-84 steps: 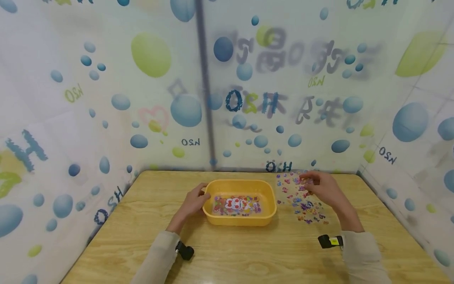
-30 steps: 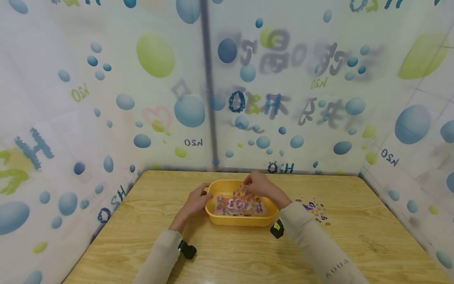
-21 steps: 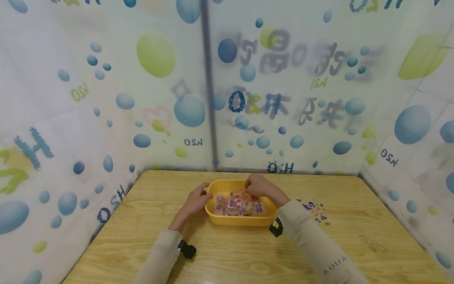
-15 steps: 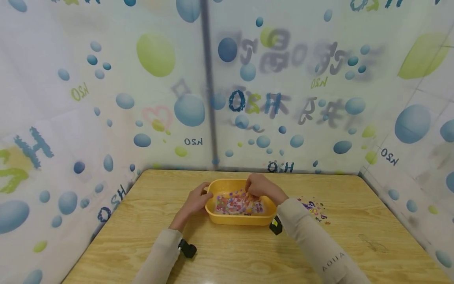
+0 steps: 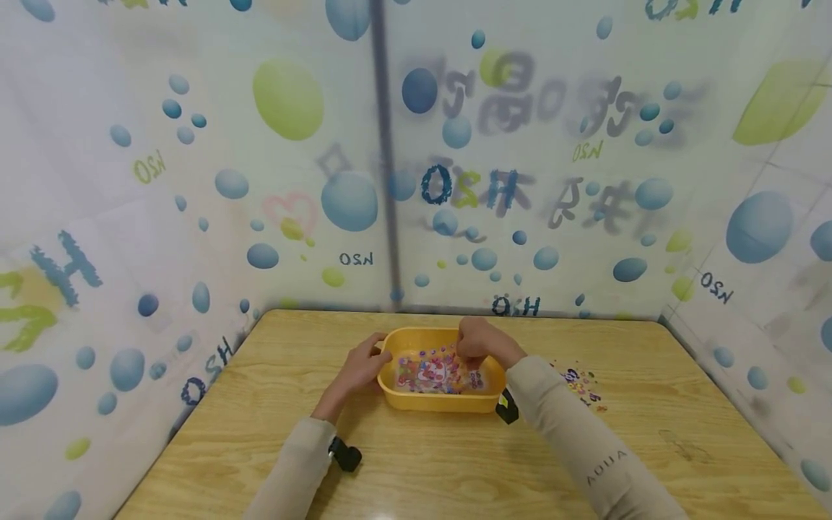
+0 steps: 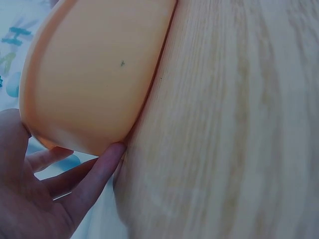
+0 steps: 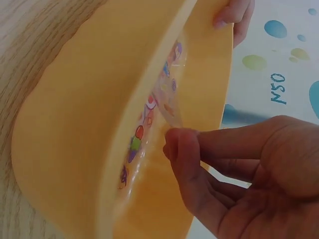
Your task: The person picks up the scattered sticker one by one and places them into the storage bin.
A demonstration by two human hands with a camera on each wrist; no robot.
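Observation:
A yellow plastic basin (image 5: pixel 442 403) stands on the table, with transparent sticker sheets (image 5: pixel 416 375) lying inside it. My left hand (image 5: pixel 356 367) grips its left end, thumb at the rim; in the left wrist view, fingertips (image 6: pixel 115 150) touch the outer wall near the bottom. Over the basin's right part is my right hand (image 5: pixel 482 343). Its thumb and forefinger pinch the edge of a clear sticker sheet (image 7: pixel 168 102), which slants down into the basin. That hand hides part of the basin's contents in the head view.
More colourful stickers on a clear sheet (image 5: pixel 583 388) lie on the table right of the basin, partly behind my right sleeve (image 5: pixel 565 433). The wooden table (image 5: pixel 416 469) meets a bubble-patterned curtain (image 5: pixel 455 238) at the back. Black wrist cameras sit on both sleeves.
My right hand has moved left from the stickers on the table into the basin, bringing a sticker sheet. In the last second it shifts slightly right. The left hand keeps hold of the basin.

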